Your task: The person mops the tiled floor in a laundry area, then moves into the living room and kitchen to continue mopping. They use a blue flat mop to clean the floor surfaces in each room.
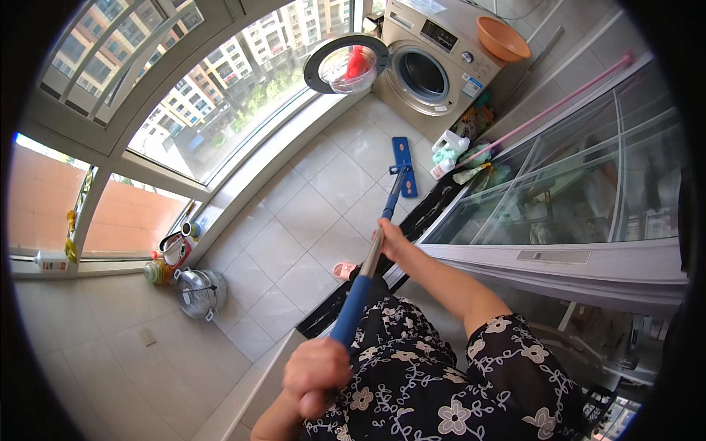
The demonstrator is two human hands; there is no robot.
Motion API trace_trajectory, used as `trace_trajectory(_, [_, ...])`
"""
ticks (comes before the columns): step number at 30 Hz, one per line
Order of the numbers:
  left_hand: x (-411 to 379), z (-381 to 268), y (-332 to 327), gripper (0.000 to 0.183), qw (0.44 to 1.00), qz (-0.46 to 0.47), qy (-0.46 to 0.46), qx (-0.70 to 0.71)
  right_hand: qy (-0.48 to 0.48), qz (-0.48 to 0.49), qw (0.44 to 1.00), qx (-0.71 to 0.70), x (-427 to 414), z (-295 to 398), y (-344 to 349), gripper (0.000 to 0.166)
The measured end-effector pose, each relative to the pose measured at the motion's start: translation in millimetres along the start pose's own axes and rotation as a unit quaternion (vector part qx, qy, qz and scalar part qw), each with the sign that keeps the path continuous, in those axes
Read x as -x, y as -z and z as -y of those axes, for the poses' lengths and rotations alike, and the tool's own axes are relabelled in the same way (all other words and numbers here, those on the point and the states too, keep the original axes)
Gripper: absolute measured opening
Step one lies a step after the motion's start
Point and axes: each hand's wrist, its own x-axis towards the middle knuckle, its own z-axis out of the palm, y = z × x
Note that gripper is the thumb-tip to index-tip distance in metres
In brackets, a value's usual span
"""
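A flat mop with a blue rectangular head (405,167) lies against the grey floor tiles, in front of the washing machine. Its metal and blue handle (351,311) runs back towards my body. The hand on the picture's left, my left hand (317,370), is closed around the upper blue grip near the handle's end. Farther down, my right hand (390,240) is closed on the metal pole, its arm reaching in from the picture's right. Which hand is which is judged from the arms' sides. A pink slipper (345,270) shows on the floor beside the dark door track.
The washing machine (417,74) has its round door (346,63) swung out. Bottles (443,168) stand near the mop head. A sliding glass door (557,182) is at right, with a pink pole (562,102) leaning along it. A lidded metal pot (199,293) sits at left.
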Motion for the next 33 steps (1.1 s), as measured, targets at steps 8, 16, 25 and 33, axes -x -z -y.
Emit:
trace_trajectory(8, [20.4, -18.6, 13.6, 0.047, 0.992, -0.096, 0.082, 0.015, 0.000, -0.047, 0.997, -0.055, 17.4, -26.7, -10.6, 0.023])
trace_trajectory(16, [3.4, -49.7, 24.0, 0.039, 0.990, -0.088, -0.043, 0.102, -0.033, 0.096, 0.995, -0.024, 45.7, -38.7, -42.4, 0.021])
trace_trajectory(25, [34.7, 15.3, 8.9, 0.026, 0.999, -0.006, 0.048, -0.016, -0.006, -0.082, 0.996, 0.042, -28.4, -8.1, 11.4, 0.023])
trace_trajectory(33, [13.2, -62.5, 45.2, 0.042, 0.993, -0.108, 0.052, 0.013, -0.059, 0.012, 0.998, -0.027, 34.0, -54.8, -53.3, 0.020])
